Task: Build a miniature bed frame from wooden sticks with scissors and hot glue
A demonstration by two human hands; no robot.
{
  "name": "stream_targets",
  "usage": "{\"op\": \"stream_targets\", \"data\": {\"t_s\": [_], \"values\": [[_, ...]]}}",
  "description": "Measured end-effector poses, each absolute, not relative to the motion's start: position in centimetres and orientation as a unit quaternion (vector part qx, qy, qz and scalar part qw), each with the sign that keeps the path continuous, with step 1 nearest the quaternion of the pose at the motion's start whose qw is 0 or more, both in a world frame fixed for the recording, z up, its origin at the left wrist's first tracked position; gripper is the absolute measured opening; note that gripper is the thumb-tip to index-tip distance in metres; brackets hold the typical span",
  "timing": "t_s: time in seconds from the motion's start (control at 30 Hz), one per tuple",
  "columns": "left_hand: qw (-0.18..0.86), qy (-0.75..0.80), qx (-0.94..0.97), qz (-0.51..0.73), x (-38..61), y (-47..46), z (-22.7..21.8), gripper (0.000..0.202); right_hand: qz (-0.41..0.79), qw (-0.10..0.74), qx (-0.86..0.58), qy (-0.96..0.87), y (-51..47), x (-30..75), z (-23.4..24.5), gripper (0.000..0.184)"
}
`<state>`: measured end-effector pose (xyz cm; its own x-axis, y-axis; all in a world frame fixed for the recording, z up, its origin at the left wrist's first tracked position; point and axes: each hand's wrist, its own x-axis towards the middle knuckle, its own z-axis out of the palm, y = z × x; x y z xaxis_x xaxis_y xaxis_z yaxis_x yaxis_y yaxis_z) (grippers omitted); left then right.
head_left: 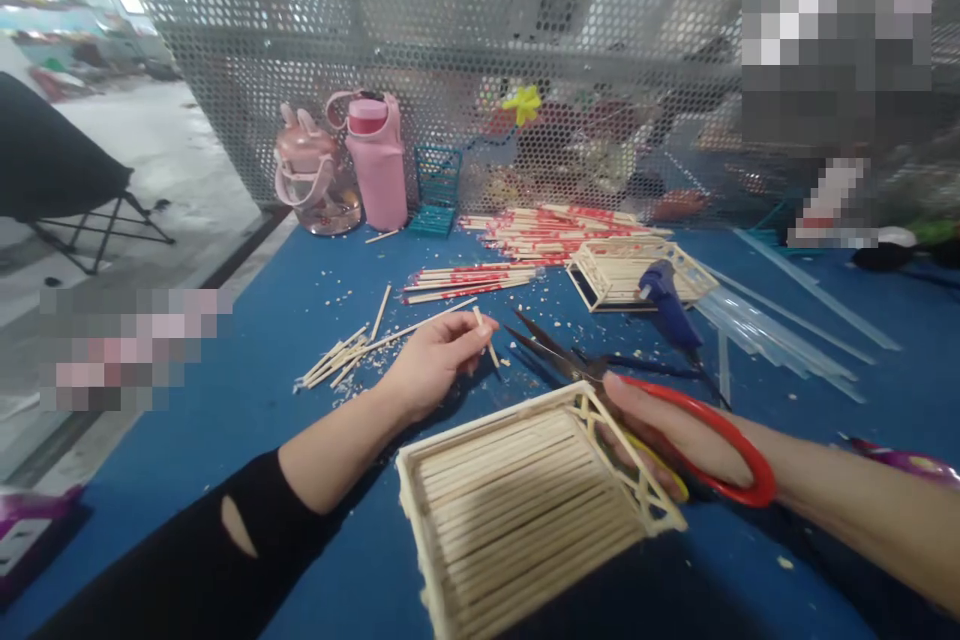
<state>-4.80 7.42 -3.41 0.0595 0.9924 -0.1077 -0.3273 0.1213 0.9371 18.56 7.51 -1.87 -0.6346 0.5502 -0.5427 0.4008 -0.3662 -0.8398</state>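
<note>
Between the thumb and fingers of my left hand [442, 355] is a short piece of wooden stick [486, 335], pinched and tilted. My right hand [652, 420] grips large scissors with red handles [750, 465]; their dark blades [551, 345] stand apart and point toward the stick, not touching it. In front of me lies a tray made of wooden sticks [517, 500], with a lattice of crossed sticks at its right end. Part of my right hand's fingers is hidden behind that lattice. Left of my left hand is a small pile of cut stick pieces [337, 360].
Behind are chopsticks in red-marked wrappers [555, 232], a smaller stick tray [622, 275], a blue glue gun [667, 305] and clear glue sticks [772, 335]. A pink bottle [379, 165], a clear jug [315, 185] and a teal miniature chair [436, 190] stand by the perforated metal screen [420, 40].
</note>
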Motion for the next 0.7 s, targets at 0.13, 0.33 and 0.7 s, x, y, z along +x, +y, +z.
{"op": "stream_targets", "data": {"t_s": [0.13,0.33,0.7], "values": [[0.606,0.459,0.351,0.547,-4.0,7.6,-2.4,0.03,0.741,0.058,-0.414,-0.525,8.0,18.9,-1.7,0.067],[0.527,0.534,0.293,0.593,-2.9,8.7,-1.1,0.007,0.713,0.019,-0.421,-0.56,9.2,19.3,-0.4,0.066],[0.419,0.564,0.617,0.355,-2.9,7.6,-1.9,0.032,0.654,0.044,-0.483,-0.581,10.6,16.9,-0.2,0.068]]}}
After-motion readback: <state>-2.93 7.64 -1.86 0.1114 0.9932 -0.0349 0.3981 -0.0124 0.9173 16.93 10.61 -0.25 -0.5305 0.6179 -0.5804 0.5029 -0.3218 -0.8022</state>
